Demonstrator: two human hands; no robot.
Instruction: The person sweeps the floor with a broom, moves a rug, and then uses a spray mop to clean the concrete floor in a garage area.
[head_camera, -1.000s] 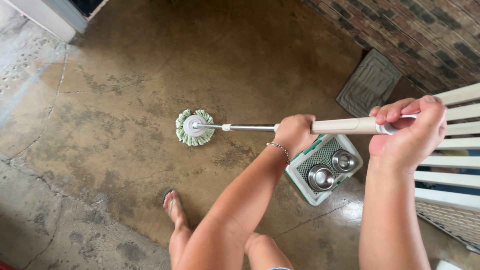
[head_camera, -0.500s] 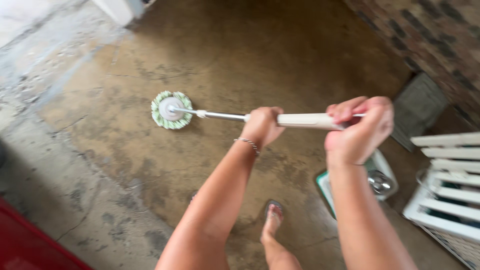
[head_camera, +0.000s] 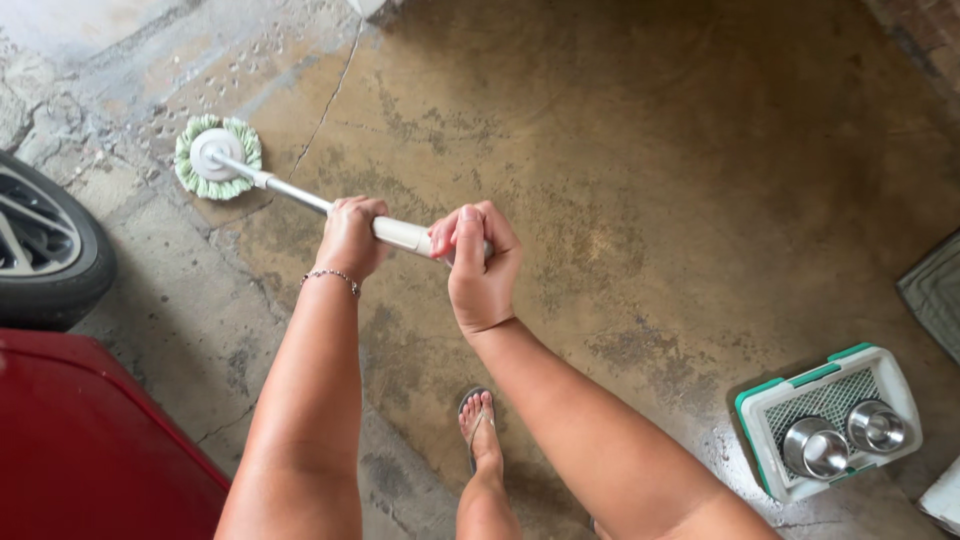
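1. On the stained concrete floor, the round green-fringed mop head rests at upper left, near a car tyre.
2. My left hand and right hand both clench the mop handle.
3. A white-green mop bucket stands well apart, lower right.

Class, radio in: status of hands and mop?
Left hand and right hand gripping mop handle. Mop head on concrete. Car tyre close by.

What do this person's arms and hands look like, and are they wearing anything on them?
Both arms are bare, with no sleeves or gloves in view. The left hand has a thin silver chain bracelet at the wrist. The right hand shows no ring, watch or bracelet. The nails look short; any polish is too small to tell.
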